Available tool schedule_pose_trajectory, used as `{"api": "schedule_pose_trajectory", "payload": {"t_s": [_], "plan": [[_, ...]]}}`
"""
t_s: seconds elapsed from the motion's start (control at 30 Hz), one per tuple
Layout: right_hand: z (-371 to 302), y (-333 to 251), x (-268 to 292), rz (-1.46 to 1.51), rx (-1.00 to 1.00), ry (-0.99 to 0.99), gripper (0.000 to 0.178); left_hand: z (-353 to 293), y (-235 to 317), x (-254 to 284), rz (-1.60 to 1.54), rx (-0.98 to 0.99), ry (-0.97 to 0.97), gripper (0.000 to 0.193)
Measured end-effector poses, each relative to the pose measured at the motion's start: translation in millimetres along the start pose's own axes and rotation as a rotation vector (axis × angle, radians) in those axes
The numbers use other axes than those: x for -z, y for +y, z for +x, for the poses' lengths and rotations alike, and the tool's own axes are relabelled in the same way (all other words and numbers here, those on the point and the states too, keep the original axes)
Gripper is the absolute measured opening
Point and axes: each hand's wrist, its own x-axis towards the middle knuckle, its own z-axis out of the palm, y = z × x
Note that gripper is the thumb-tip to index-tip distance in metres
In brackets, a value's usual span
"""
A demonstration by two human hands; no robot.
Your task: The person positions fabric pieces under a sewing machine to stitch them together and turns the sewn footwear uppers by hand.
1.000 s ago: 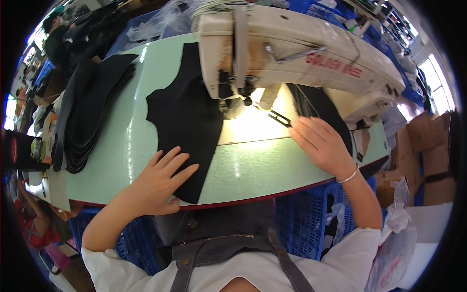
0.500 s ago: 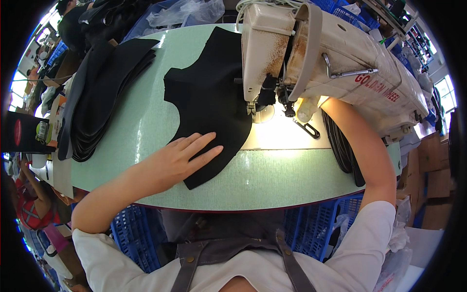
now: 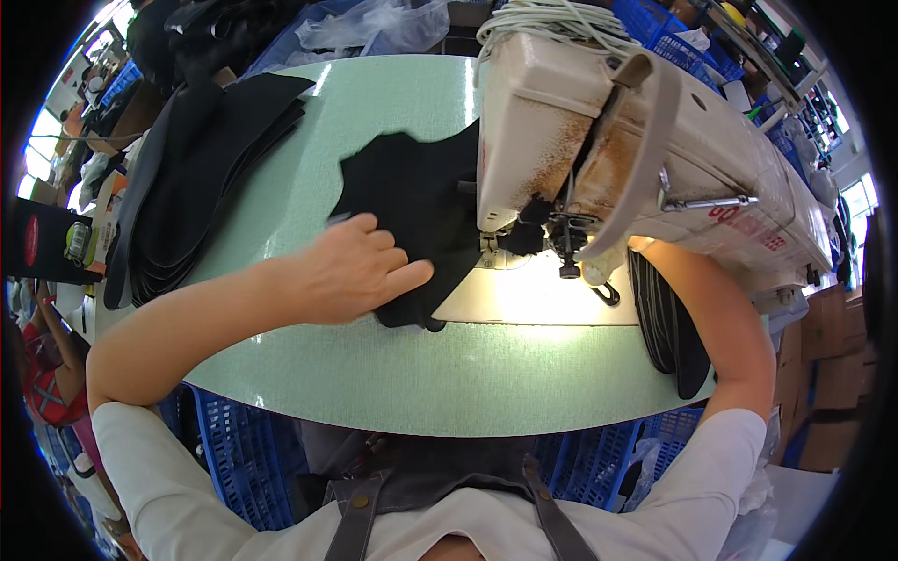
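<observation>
A black fabric piece [image 3: 412,196] with curved edges lies flat on the pale green table, its right side under the white sewing machine's [image 3: 543,122] head near the presser foot [image 3: 488,245]. My left hand [image 3: 360,271] rests on the piece's lower left part, fingers curled and closed on its edge, thumb pointing right; the hand is slightly blurred. My right forearm [image 3: 716,309] reaches up behind the machine arm. That hand is hidden past the wrist, so its fingers do not show. A lamp lights the pale bed plate [image 3: 524,304] below the needle area.
Stacked black fabric pieces [image 3: 201,178] lie at the table's left. Another dark stack [image 3: 669,327] sits beside my right forearm. Blue plastic crates [image 3: 248,458] stand below the table's front edge. Cardboard boxes [image 3: 828,374] are at the right, and coiled pale cable [image 3: 552,23] tops the machine.
My left hand has gone from lying flat with fingers spread to curled on the fabric. The fabric piece has turned and shifted, its lower tip moving right and up. The view has shifted slightly.
</observation>
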Motion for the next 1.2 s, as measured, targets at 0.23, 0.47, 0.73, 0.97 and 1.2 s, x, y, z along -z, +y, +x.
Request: {"api": "schedule_pose_trajectory", "payload": {"t_s": [0.23, 0.47, 0.73, 0.97, 1.2], "plan": [[-4.0, 0.9, -24.7, -0.894, 0.571, -0.095, 0.026, 11.1, 22.8, -6.0, 0.544, -0.113, 0.407, 0.034], [15.6, -24.9, -33.6, -0.957, 0.354, -0.056, 0.033, 26.0, 32.1, -16.8, 0.253, 0.014, 0.542, 0.017], [4.5, -31.6, -54.9, -0.449, -0.166, -0.024, 0.028, 39.9, 43.1, -32.8, 0.105, 0.224, 0.575, 0.024], [18.3, -57.3, -75.5, -0.714, -0.171, 0.121, 0.023, 43.9, 40.4, -43.9, 0.335, 0.212, 0.56, 0.039], [24.7, -70.0, -75.5, -0.508, -0.284, 0.114, 0.014, 41.7, 38.5, -45.0, 0.127, 0.184, 0.621, 0.035]]}}
